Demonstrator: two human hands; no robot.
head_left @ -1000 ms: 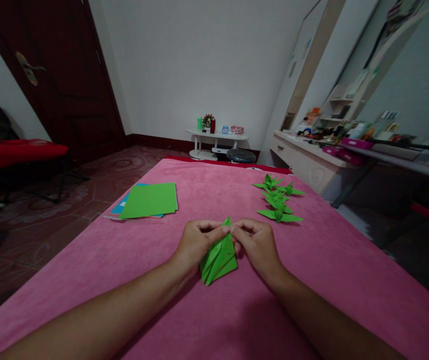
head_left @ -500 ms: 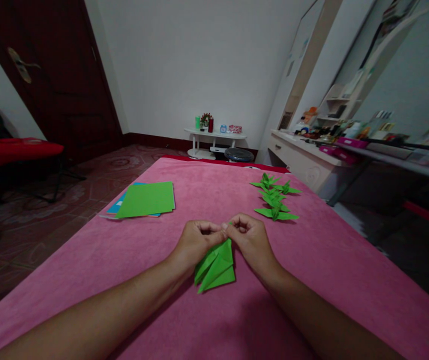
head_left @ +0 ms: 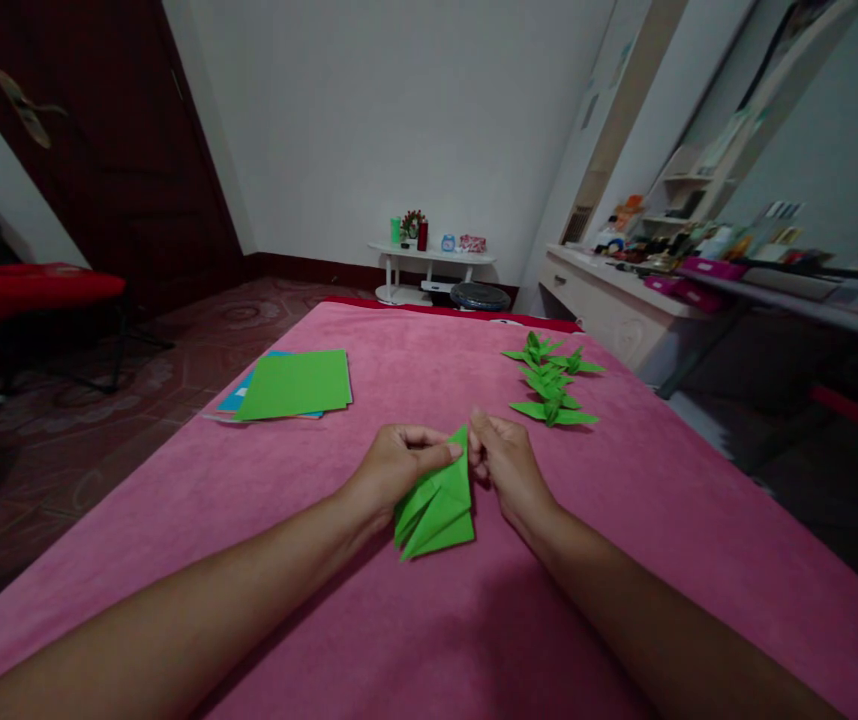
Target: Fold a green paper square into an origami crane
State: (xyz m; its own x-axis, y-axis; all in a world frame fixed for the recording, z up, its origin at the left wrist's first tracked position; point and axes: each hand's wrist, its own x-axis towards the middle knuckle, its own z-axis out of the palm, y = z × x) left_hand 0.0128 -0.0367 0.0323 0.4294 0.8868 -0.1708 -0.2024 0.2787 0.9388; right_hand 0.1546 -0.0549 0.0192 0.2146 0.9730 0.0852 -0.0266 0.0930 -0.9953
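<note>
The pink-covered counter (head_left: 429, 335) is largest, with one white stand (head_left: 429, 256) beyond its far edge. One stack of paper sheets (head_left: 294, 385), green uppermost, lies by the left edge. Of the two hands, the left hand (head_left: 403, 462) pinches one folded green paper (head_left: 444, 512) mid-counter, blocking its upper left side; the right hand (head_left: 502, 450), fingers curled, is at its tip, its grip unclear. At least four green paper birds (head_left: 547, 380) cluster toward the far right corner. Half a second ago fingers mostly hid the tip; now it shows.
</note>
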